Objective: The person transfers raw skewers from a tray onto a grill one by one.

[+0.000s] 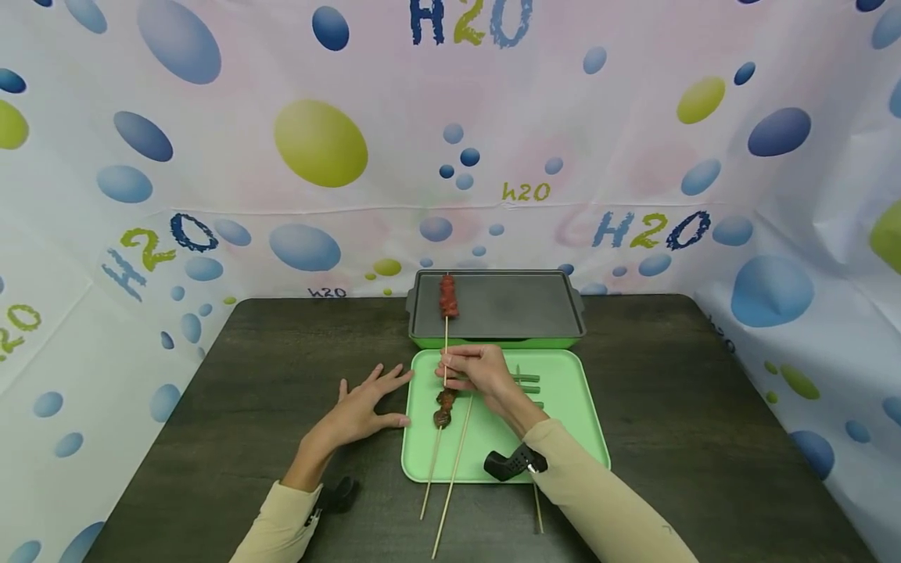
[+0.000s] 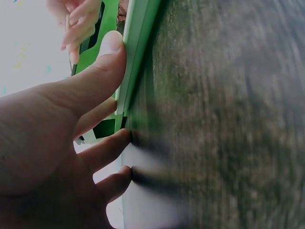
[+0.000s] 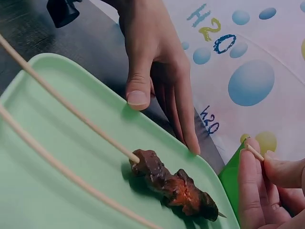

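Observation:
My right hand (image 1: 482,371) pinches the wooden stick of a red meat skewer (image 1: 448,297) between thumb and fingers. The meat is over the left part of the dark griddle (image 1: 514,305); I cannot tell if it touches the plate. Against the left edge of the light green tray (image 1: 580,414), my left hand (image 1: 359,410) rests with spread fingers, its thumb at the rim. On the tray between the hands lies a browned meat skewer (image 3: 181,193). Beside it is another wooden stick (image 1: 454,473), its far end hidden by my right hand.
Several green vegetable pieces (image 1: 526,389) lie on the tray, partly covered by the right forearm. A stick end (image 1: 538,512) pokes past the tray's near edge. The griddle's green base stands right behind the tray on the dark wooden table (image 1: 303,336). A patterned sheet hangs behind.

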The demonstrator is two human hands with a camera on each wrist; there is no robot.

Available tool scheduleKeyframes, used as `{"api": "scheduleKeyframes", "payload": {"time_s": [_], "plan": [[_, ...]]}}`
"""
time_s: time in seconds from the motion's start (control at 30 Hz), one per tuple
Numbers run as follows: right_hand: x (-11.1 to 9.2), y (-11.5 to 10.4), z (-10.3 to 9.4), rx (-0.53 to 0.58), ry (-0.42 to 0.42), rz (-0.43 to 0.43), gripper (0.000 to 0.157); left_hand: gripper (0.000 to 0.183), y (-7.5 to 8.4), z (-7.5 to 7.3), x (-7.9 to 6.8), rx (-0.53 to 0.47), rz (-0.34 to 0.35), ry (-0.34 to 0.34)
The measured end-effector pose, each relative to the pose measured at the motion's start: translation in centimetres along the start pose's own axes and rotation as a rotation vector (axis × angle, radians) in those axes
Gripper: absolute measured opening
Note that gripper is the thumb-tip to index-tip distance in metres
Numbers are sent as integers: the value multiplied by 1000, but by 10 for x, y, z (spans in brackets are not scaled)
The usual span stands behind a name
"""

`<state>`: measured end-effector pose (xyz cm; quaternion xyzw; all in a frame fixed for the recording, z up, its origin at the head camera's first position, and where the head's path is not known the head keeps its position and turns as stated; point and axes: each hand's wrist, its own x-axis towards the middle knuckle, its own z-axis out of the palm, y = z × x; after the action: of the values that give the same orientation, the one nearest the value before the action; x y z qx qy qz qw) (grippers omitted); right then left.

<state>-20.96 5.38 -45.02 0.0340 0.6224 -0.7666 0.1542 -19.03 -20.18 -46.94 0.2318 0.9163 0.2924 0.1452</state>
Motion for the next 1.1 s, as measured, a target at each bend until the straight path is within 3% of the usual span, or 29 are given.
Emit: {"api": "scheduleKeyframes", "payload": {"time_s": [0.23, 0.47, 0.7, 0.87, 1.1], "plan": [[7, -1, 3, 14, 11, 13, 33, 84, -3, 2, 1, 0, -2, 6], [-6, 0, -7, -19, -83, -30, 41, 84, -4, 3, 1, -10, -5, -5], [-52, -4, -37, -219, -105, -134, 42, 84, -4, 1, 2, -16, 11, 0], [-92, -1, -59, -331, -76, -140, 43, 85, -4, 0, 2, -17, 13, -6], [-136, 12, -82, -384, -68, -124, 45, 84, -3, 1, 2, -19, 10, -12]]}}
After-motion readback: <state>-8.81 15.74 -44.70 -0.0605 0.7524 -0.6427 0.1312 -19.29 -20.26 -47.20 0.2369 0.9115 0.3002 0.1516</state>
